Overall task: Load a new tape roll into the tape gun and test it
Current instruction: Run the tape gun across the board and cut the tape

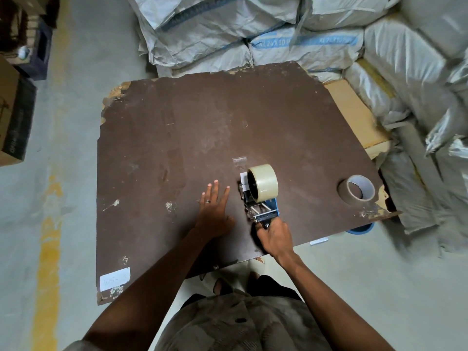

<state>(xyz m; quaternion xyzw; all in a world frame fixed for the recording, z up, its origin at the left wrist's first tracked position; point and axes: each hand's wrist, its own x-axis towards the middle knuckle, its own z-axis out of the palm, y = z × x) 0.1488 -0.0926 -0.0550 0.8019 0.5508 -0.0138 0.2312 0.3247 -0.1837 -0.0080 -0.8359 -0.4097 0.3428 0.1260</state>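
Observation:
A blue and metal tape gun (262, 211) rests on the brown board (190, 135) with a clear tape roll (264, 183) mounted on it. My right hand (273, 238) is closed around the gun's handle at its near end. A short strip of clear tape (239, 164) lies stuck on the board just beyond the gun's front. My left hand (215, 211) lies flat on the board to the left of the gun, fingers spread, holding nothing. A nearly used-up brown tape roll (355, 190) lies flat near the board's right edge.
Stacked white woven sacks (278, 34) crowd the far and right sides. A cardboard sheet (354, 115) sticks out under the board's right side. Boxes (12, 117) stand at the left. A white label (115, 278) sits at the board's near left corner. A yellow floor line (49, 236) runs on the left.

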